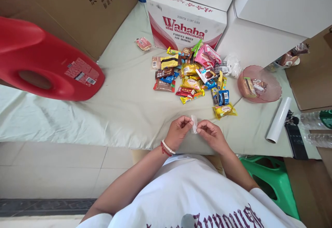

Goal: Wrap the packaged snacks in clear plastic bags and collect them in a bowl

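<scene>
Between my two hands is a small, crumpled piece of translucent whitish film (194, 124); its exact kind is hard to make out. My left hand (179, 131), with beads and a red cord at the wrist, pinches its upper left side between thumb and fingers. On its lower right side, my right hand (212, 135) pinches it the same way. Beyond the hands lies a pile of wrapped snacks (191, 70) in yellow, red, brown, blue and pink. Nearest to my right hand is a yellow snack packet (224, 110).
A pink translucent bowl (274, 91) with a few snacks stands right, near a white roll (278, 120), a black phone-like object (296, 141) and plastic bottles (312, 120). Behind is a Wahaha carton (186, 24). A large red jug (52, 62) lies left; a green stool (277, 186) is below.
</scene>
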A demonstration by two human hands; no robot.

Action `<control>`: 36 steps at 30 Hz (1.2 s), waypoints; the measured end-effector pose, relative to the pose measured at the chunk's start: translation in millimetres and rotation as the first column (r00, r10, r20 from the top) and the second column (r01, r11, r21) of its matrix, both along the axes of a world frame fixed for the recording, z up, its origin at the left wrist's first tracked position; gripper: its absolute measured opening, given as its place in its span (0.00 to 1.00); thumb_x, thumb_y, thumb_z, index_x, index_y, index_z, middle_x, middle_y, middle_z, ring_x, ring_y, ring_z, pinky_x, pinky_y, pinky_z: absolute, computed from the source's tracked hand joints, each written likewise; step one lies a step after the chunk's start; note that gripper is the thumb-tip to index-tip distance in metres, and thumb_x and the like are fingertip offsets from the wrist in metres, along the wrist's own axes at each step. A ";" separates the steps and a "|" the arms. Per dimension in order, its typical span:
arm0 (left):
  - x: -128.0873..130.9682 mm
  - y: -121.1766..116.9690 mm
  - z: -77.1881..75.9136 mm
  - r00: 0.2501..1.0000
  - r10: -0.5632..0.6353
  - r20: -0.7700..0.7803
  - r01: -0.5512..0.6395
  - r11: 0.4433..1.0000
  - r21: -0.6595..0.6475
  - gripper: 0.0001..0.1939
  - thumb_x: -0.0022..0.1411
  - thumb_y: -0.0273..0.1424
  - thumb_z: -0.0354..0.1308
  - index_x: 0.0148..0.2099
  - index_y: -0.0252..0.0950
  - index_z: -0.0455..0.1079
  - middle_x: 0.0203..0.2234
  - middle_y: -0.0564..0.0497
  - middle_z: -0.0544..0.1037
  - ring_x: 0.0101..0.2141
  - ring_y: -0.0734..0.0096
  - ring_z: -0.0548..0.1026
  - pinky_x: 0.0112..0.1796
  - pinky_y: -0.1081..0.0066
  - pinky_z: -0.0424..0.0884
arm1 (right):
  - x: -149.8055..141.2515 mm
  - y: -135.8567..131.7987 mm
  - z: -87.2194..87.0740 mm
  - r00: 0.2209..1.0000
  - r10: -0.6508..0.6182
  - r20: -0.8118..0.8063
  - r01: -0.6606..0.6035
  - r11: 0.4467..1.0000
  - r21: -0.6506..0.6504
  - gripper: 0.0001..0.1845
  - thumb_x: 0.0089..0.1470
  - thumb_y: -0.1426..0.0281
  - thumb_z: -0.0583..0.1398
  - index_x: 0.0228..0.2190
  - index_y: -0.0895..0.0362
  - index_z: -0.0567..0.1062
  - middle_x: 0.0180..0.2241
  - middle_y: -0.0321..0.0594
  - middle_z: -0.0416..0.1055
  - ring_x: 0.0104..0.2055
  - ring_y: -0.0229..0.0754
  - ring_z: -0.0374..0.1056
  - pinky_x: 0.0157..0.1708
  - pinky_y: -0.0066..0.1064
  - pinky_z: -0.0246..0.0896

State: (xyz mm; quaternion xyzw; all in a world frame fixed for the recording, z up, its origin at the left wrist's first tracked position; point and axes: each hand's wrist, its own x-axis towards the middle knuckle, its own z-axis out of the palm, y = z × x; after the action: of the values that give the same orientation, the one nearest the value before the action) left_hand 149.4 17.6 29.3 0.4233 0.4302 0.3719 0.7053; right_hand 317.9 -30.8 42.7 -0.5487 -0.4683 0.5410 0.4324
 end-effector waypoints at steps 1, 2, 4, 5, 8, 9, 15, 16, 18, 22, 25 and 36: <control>0.0 -0.1 -0.2 1.000 -0.002 -0.006 0.002 1.000 0.013 0.20 0.55 0.48 0.68 0.32 0.35 0.71 0.25 0.55 0.71 0.28 0.76 0.65 0.33 0.72 0.63 | -1.3 0.0 -1.1 1.000 -0.015 -0.016 0.015 1.000 -0.014 0.14 0.56 0.54 0.67 0.35 0.51 0.77 0.31 0.36 0.71 0.33 0.40 0.64 0.35 0.32 0.60; -0.3 -0.4 -0.4 1.000 -0.009 -0.010 0.009 1.000 0.022 0.20 0.56 0.47 0.68 0.33 0.35 0.72 0.25 0.55 0.72 0.29 0.75 0.66 0.33 0.72 0.63 | -2.5 0.4 -2.7 0.999 -0.034 -0.028 0.033 0.999 -0.027 0.15 0.57 0.53 0.66 0.37 0.50 0.77 0.31 0.35 0.71 0.33 0.40 0.64 0.35 0.31 0.60; -1.5 -1.6 -0.9 1.000 -0.026 -0.012 0.026 0.999 0.032 0.20 0.56 0.47 0.67 0.33 0.35 0.72 0.26 0.55 0.72 0.29 0.75 0.67 0.34 0.71 0.64 | -4.4 2.2 -6.7 0.997 -0.072 -0.036 0.070 0.996 -0.046 0.16 0.57 0.53 0.66 0.37 0.51 0.77 0.30 0.35 0.71 0.32 0.39 0.64 0.34 0.31 0.60; -2.8 -2.1 -1.2 1.000 -0.027 -0.008 0.028 0.999 0.034 0.20 0.56 0.47 0.67 0.33 0.35 0.71 0.25 0.55 0.72 0.29 0.75 0.66 0.34 0.72 0.63 | -4.7 3.7 -8.7 0.995 -0.096 -0.036 0.094 0.994 -0.054 0.15 0.57 0.53 0.66 0.36 0.51 0.77 0.29 0.34 0.70 0.30 0.39 0.63 0.33 0.31 0.60; -10.7 -2.1 -3.0 1.000 0.002 0.013 -0.002 1.000 0.003 0.21 0.56 0.49 0.67 0.33 0.36 0.69 0.23 0.57 0.68 0.26 0.77 0.62 0.30 0.73 0.60 | -1.4 9.2 -12.8 0.980 -0.186 -0.066 0.181 0.981 -0.072 0.15 0.55 0.54 0.67 0.31 0.52 0.76 0.25 0.32 0.67 0.27 0.37 0.60 0.30 0.30 0.58; -14.8 -1.4 -3.8 1.000 0.013 0.023 -0.012 1.000 -0.015 0.22 0.56 0.50 0.67 0.33 0.36 0.69 0.22 0.58 0.66 0.25 0.78 0.60 0.29 0.73 0.58 | 1.2 11.0 -13.0 0.972 -0.218 -0.086 0.212 0.974 -0.078 0.15 0.54 0.54 0.68 0.31 0.52 0.76 0.25 0.32 0.66 0.26 0.37 0.59 0.30 0.29 0.58; -48.1 7.2 -9.2 0.999 0.028 0.037 -0.025 0.997 -0.071 0.21 0.56 0.48 0.67 0.34 0.36 0.68 0.20 0.59 0.63 0.22 0.79 0.57 0.26 0.74 0.54 | 22.2 14.6 -4.2 0.903 -0.370 -0.219 0.334 0.924 -0.186 0.17 0.47 0.56 0.72 0.30 0.52 0.75 0.25 0.31 0.64 0.23 0.33 0.55 0.20 0.24 0.52; -53.9 8.7 -9.9 1.000 0.013 0.021 -0.011 0.997 -0.075 0.21 0.56 0.48 0.67 0.34 0.36 0.68 0.20 0.59 0.63 0.22 0.79 0.57 0.26 0.74 0.54 | 25.0 14.3 -2.4 0.889 -0.389 -0.243 0.343 0.915 -0.211 0.18 0.45 0.56 0.73 0.30 0.53 0.75 0.25 0.30 0.63 0.22 0.32 0.53 0.18 0.23 0.50; -64.3 11.3 -10.4 0.999 0.001 -0.041 -0.004 0.998 -0.065 0.20 0.57 0.48 0.66 0.34 0.36 0.69 0.20 0.59 0.63 0.22 0.78 0.57 0.26 0.73 0.54 | 29.0 13.5 0.6 0.864 -0.422 -0.273 0.359 0.898 -0.252 0.19 0.42 0.57 0.74 0.30 0.53 0.74 0.24 0.29 0.61 0.21 0.30 0.50 0.15 0.21 0.45; -73.2 11.8 -3.6 0.968 0.117 -0.223 -0.101 0.991 0.083 0.16 0.57 0.44 0.66 0.34 0.37 0.70 0.24 0.56 0.68 0.26 0.76 0.63 0.30 0.73 0.59 | 28.6 11.8 5.1 0.857 -0.431 -0.284 0.359 0.893 -0.272 0.19 0.43 0.59 0.75 0.30 0.53 0.73 0.23 0.27 0.59 0.19 0.28 0.47 0.12 0.19 0.42; -61.0 5.8 9.8 0.972 0.087 -0.218 -0.048 0.983 0.179 0.14 0.60 0.42 0.64 0.35 0.37 0.70 0.27 0.54 0.71 0.29 0.73 0.66 0.32 0.72 0.63 | 20.6 11.1 9.4 0.878 -0.378 -0.295 0.309 0.917 -0.253 0.18 0.44 0.60 0.74 0.29 0.53 0.73 0.23 0.28 0.61 0.19 0.29 0.48 0.13 0.20 0.43; 2.5 -5.5 28.1 0.963 0.065 -0.262 0.065 0.886 0.460 0.08 0.64 0.37 0.61 0.35 0.38 0.74 0.30 0.51 0.74 0.34 0.68 0.69 0.37 0.69 0.65 | 2.2 4.6 33.4 0.979 -0.205 -0.002 0.205 0.978 -0.026 0.14 0.53 0.58 0.70 0.33 0.54 0.77 0.21 0.30 0.66 0.21 0.32 0.57 0.19 0.24 0.54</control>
State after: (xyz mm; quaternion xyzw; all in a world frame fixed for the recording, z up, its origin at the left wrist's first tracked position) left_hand 151.9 12.0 57.4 0.6264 0.4208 0.4026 0.5182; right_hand 320.2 -26.2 76.1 -0.5984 -0.4013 0.5008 0.4796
